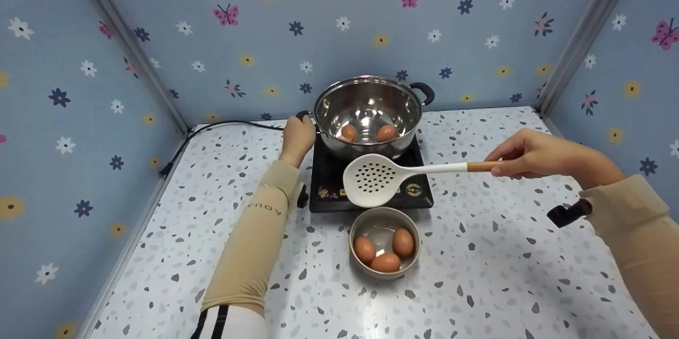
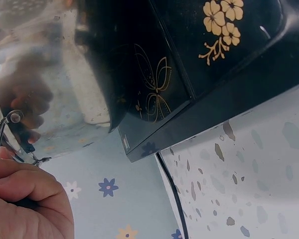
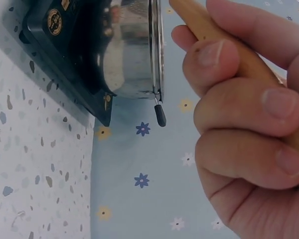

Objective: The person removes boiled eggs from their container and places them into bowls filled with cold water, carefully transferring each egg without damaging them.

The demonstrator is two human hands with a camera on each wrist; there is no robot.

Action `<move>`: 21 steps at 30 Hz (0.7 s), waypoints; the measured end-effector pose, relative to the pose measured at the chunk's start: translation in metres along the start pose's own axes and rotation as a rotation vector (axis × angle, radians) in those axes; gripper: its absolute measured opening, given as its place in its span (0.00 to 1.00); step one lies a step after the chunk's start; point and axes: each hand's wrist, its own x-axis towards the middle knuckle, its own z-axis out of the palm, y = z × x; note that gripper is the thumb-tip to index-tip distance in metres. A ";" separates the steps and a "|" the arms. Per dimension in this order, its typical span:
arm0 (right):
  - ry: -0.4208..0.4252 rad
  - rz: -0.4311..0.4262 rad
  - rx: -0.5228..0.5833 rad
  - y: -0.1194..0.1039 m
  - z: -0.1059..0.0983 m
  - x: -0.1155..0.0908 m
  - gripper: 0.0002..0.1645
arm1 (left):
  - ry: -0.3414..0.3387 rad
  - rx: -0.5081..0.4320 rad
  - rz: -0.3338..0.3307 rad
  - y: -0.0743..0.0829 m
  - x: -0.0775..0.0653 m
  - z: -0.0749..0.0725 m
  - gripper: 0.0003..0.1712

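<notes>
My right hand (image 1: 536, 154) grips the wooden handle of a white skimmer (image 1: 371, 180), its fingers curled round the wood in the right wrist view (image 3: 249, 114). The skimmer's empty perforated head hangs over the front of the cooktop, between pot and bowl. With my left hand (image 1: 298, 135) I hold the left black handle of a steel pot (image 1: 368, 111); the left wrist view shows those fingers (image 2: 30, 186) curled round it. Two brown eggs (image 1: 386, 132) lie in the pot. Nearer me, a beige bowl (image 1: 384, 274) holds three brown eggs (image 1: 403, 242).
Under the pot is a black induction cooktop (image 1: 323, 203) with gold flower prints. Its black cord (image 1: 228, 122) runs left along the back of the speckled white table (image 1: 493, 264). Blue flowered wall panels (image 1: 350, 10) enclose the back and both sides.
</notes>
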 end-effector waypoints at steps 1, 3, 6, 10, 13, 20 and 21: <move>0.009 -0.005 0.008 0.000 -0.001 0.000 0.13 | -0.003 0.002 -0.001 0.000 0.000 0.000 0.31; 0.034 -0.009 0.028 -0.001 -0.003 -0.001 0.12 | -0.003 0.009 -0.004 0.001 0.000 0.000 0.31; 0.075 0.005 0.062 -0.004 -0.005 -0.001 0.12 | 0.005 0.020 -0.011 0.002 0.000 0.001 0.31; 0.140 0.026 0.099 -0.008 -0.007 -0.001 0.12 | 0.018 0.025 -0.015 0.003 0.000 0.002 0.30; 0.169 0.034 0.102 -0.011 -0.009 0.000 0.12 | 0.017 0.028 -0.013 0.004 -0.001 0.001 0.30; 0.231 0.080 0.064 -0.020 -0.013 0.006 0.09 | 0.006 0.011 -0.014 0.003 -0.001 0.001 0.31; 0.244 0.094 0.061 -0.021 -0.014 0.007 0.09 | 0.008 0.011 -0.015 0.003 -0.001 0.001 0.31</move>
